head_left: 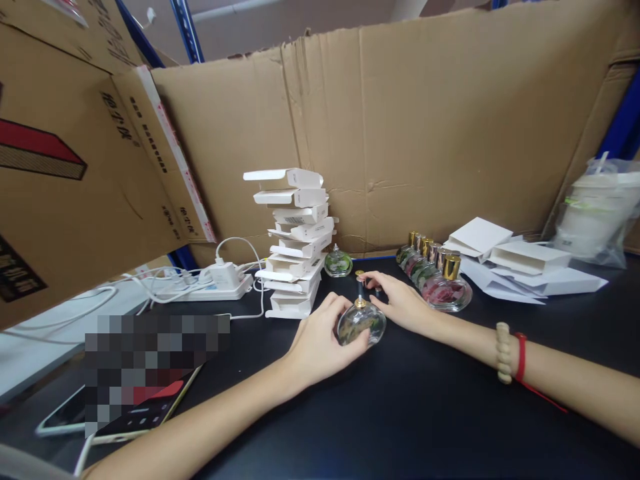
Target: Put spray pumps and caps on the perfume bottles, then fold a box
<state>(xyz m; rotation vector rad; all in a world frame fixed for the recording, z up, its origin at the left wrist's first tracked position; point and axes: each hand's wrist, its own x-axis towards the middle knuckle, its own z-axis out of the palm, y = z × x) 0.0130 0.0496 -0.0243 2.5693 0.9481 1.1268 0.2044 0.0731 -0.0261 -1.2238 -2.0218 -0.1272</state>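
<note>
Left hand (320, 343) wrapped around round glass bottle (361, 323) mid-desk (400, 413), fingers closed on it; right hand (400, 303) just behind, fingertips pinched near small gold cap (359, 273), grip on it unclear. Best done holding bottle upright and steady, neck kept clear. Box (75, 167) print at left unreadable; carton stack (295, 240) barcode too small.

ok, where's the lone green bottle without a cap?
In the head view the green bottle stands centre, at the foot of the cardboard wall, just right of the white box stack, beyond both hands.
</note>
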